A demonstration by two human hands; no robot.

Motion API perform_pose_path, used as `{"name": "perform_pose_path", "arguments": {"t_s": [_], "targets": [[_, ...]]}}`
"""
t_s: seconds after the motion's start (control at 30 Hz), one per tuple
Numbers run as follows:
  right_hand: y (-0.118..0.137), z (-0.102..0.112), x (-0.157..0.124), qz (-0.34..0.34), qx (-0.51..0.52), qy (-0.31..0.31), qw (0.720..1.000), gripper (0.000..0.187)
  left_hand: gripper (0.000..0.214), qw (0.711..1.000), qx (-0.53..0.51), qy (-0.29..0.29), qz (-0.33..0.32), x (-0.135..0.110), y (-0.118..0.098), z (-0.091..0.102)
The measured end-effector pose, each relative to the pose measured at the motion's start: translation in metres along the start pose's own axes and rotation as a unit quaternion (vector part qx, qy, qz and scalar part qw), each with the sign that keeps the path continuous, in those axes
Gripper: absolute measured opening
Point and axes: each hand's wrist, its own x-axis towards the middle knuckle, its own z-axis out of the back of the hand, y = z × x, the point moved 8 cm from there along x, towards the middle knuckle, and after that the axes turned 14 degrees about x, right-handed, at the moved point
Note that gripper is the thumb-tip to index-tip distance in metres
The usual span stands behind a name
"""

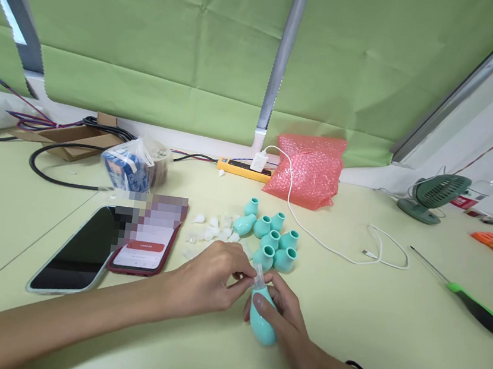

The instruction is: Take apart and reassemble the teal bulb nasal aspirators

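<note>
Teal bulb partly covered by gripping right hand, left hand pinching indistinct clear piece at bulb's mouth

L hand pinches clear pc. at neck of teal bulb gripped in R hand; more teal bulbs, sm. white pcs. & red-cased phone nearby on tbl.

Your bulb is turquoise, its nozzle colourless; your bench is pale yellow, your screwdriver green and black, your bubble-wrap pouch pinkish red.
</note>
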Motion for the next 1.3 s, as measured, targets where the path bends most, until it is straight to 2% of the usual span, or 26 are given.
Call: {"name": "perform_pose_path", "arguments": {"t_s": [0.13, 0.43, 0.57, 0.73, 0.93, 1.03, 1.1, 1.3], "targets": [[0.0, -0.001, 0.001, -0.005, 0.014, -0.011, 1.0, 0.025, 0.019, 1.0, 0.01, -0.016, 0.004, -0.002, 0.001, 0.0], [0.002, 0.003, 0.006, -0.018, 0.062, -0.019, 0.998, 0.026, 0.013, 0.999, -0.03, 0.034, 0.026, 0.002, 0.007, -0.002], [0.001, 0.004, 0.005, -0.018, 0.054, -0.024, 0.998, 0.027, 0.01, 1.0, -0.019, -0.008, 0.001, 0.002, 0.007, 0.0], [0.001, 0.002, 0.002, -0.018, 0.05, -0.029, 0.998, 0.027, 0.015, 0.999, 0.004, -0.004, -0.033, 0.002, 0.003, -0.003], [0.0, 0.002, 0.003, -0.022, 0.068, -0.038, 0.997, 0.028, 0.017, 0.984, 0.109, -0.104, -0.094, -0.008, -0.011, -0.001], [0.0, 0.004, 0.004, -0.025, 0.078, -0.046, 0.996, 0.028, 0.015, 0.976, 0.14, -0.123, -0.111, -0.012, -0.013, -0.004], [-0.001, 0.005, 0.004, -0.027, 0.076, -0.047, 0.996, 0.029, 0.014, 0.972, 0.172, -0.105, -0.12, -0.014, -0.013, -0.008], [0.002, 0.005, 0.005, -0.011, 0.059, -0.038, 0.997, 0.028, 0.016, 0.956, 0.26, 0.002, -0.134, -0.012, -0.014, -0.02]]}}
